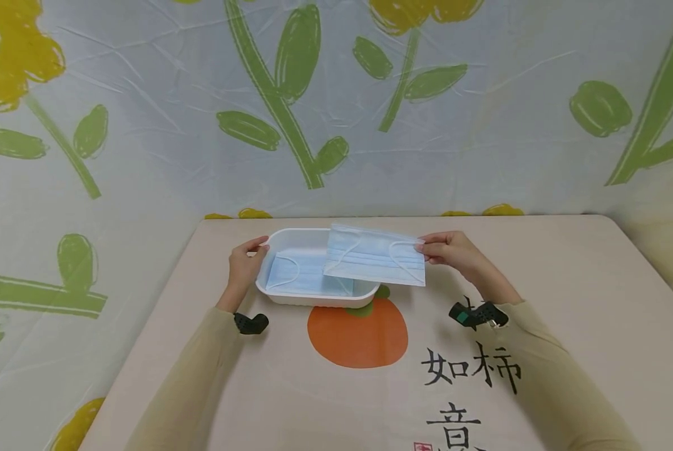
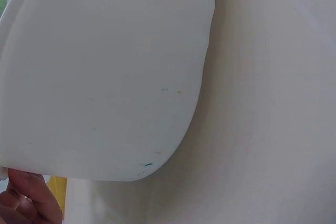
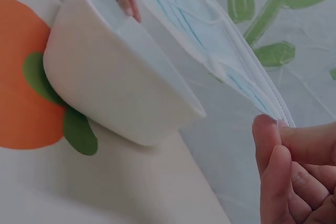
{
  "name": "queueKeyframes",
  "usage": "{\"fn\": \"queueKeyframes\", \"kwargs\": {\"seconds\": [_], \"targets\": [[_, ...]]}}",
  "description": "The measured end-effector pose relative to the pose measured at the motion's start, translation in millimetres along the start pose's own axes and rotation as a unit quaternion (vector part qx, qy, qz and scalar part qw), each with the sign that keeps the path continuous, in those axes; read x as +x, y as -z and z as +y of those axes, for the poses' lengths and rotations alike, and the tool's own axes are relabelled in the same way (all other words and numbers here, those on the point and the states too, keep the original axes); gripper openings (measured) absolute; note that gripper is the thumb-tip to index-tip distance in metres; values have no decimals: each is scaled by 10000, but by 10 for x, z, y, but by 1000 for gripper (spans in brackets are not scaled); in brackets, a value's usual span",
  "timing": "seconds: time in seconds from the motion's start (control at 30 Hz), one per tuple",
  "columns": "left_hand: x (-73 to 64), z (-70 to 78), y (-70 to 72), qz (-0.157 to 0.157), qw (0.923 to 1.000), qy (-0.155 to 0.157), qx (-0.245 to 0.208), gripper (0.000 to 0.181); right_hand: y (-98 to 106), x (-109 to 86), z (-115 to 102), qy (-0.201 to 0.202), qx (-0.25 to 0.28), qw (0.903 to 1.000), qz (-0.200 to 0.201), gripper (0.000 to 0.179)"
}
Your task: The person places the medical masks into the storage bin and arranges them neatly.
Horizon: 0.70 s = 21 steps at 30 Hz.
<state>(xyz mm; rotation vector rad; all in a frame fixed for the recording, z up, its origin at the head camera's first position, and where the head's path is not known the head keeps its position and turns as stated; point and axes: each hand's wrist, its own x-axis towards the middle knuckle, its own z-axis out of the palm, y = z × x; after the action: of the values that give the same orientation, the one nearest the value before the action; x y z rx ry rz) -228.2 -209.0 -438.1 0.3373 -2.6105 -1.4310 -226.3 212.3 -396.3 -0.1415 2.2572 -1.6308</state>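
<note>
A white plastic basin [image 1: 313,300] with rounded corners sits on the table, and a pale blue face mask [image 1: 308,275] lies inside it. My left hand [image 1: 243,266] grips the basin's left rim between thumb and fingers; in the left wrist view those fingers [image 2: 34,195] show at the edge of the basin wall [image 2: 105,87]. With thumb and fingertips, my right hand [image 1: 451,250] pinches the right edge of a second face mask [image 1: 375,257]. This mask is held up over the basin's right side, its white ear loops showing. From the right wrist view, the held mask [image 3: 210,40] slants above the basin [image 3: 115,72].
The pale tabletop cloth [image 1: 280,388] carries a printed orange fruit [image 1: 359,335] and black characters [image 1: 471,369]. Behind the table's far edge hangs a curtain [image 1: 161,125] with flowers and leaves. Dark camera straps circle both wrists.
</note>
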Motion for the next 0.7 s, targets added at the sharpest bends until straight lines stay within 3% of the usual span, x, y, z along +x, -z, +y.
{"fn": "queueKeyframes", "kwargs": {"seconds": [0.43,0.7], "targets": [[-4,-18,10,-5,10000,86,5,32,-222,68,-5,-147,-135,9997,102,45],[-12,-7,-5,76,9999,-83,11,31,-342,108,-61,-163,-57,9997,189,45]]}}
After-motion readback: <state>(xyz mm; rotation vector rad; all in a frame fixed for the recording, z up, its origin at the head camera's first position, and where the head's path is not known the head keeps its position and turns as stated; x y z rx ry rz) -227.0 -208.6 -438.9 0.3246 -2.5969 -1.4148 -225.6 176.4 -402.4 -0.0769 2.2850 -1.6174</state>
